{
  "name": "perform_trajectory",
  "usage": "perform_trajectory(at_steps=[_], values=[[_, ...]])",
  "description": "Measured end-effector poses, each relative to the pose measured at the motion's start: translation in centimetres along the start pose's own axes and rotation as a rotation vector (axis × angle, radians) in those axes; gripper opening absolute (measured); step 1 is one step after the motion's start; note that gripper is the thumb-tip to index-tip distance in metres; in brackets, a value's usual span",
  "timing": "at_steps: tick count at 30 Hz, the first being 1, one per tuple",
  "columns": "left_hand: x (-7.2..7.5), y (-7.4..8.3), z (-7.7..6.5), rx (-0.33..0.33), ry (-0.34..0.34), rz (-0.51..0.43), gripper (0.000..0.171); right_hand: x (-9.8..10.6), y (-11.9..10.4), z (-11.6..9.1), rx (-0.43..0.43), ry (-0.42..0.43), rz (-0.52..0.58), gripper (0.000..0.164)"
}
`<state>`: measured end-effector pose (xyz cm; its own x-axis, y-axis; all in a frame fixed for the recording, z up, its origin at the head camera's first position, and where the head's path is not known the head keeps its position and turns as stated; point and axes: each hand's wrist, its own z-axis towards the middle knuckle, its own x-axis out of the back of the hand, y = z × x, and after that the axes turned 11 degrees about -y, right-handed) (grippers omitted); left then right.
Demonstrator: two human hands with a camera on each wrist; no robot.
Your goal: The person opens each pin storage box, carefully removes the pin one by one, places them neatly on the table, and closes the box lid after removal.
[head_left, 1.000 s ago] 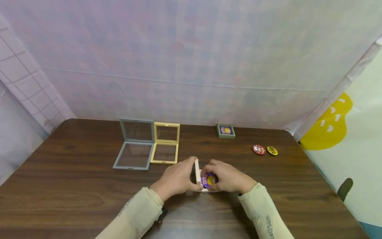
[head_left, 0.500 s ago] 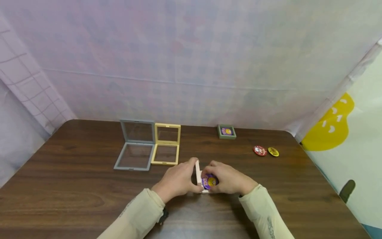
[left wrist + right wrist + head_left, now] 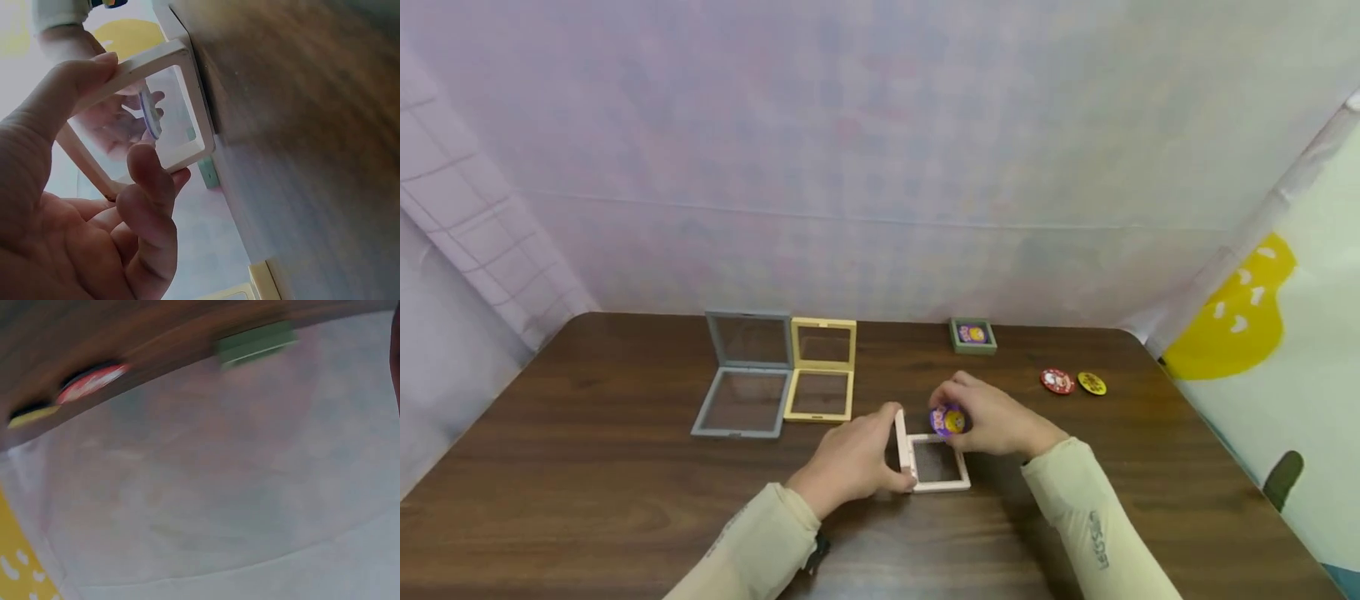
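A small pale pink display frame [image 3: 942, 488] stands unfolded on the wooden table, its lid upright and its base flat. My left hand [image 3: 852, 460] grips the raised lid at its edges. In the left wrist view, the lid's rim [image 3: 203, 115] sits between thumb and fingers, and a clear film spans it. Just above the base's far edge, my right hand [image 3: 996, 417] pinches a round purple pin badge [image 3: 947, 421] with a yellow cartoon figure. Through the film the same badge [image 3: 150, 112] appears nearly edge-on. The right wrist view hardly shows the right hand.
To the left stand an opened grey-blue frame [image 3: 736, 433] and an opened yellow frame [image 3: 817, 417]. A green frame [image 3: 974, 348] with a purple badge inside lies at the back. Red [image 3: 1057, 382] and yellow [image 3: 1092, 383] badges lie at right. A fabric backdrop [image 3: 850, 208] rises behind.
My right hand has lifted the purple badge up and away from the pink frame's base, uncovering its dark window. The left hand keeps its hold on the lid.
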<state>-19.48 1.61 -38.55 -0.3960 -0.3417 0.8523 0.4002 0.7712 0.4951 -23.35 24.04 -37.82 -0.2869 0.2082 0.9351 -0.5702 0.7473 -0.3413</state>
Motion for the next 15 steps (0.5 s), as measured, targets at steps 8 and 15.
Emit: perform_trajectory(at_steps=[8,15], values=[[0.0,0.0,0.0,0.009,-0.001,0.003,0.090,2.3,8.0,-2.1,-0.198,0.025,-0.077,0.041],[0.0,0.1,0.1,-0.004,0.000,-0.003,0.090,4.0,15.0,-9.5,-0.479,0.283,-0.012,0.046]])
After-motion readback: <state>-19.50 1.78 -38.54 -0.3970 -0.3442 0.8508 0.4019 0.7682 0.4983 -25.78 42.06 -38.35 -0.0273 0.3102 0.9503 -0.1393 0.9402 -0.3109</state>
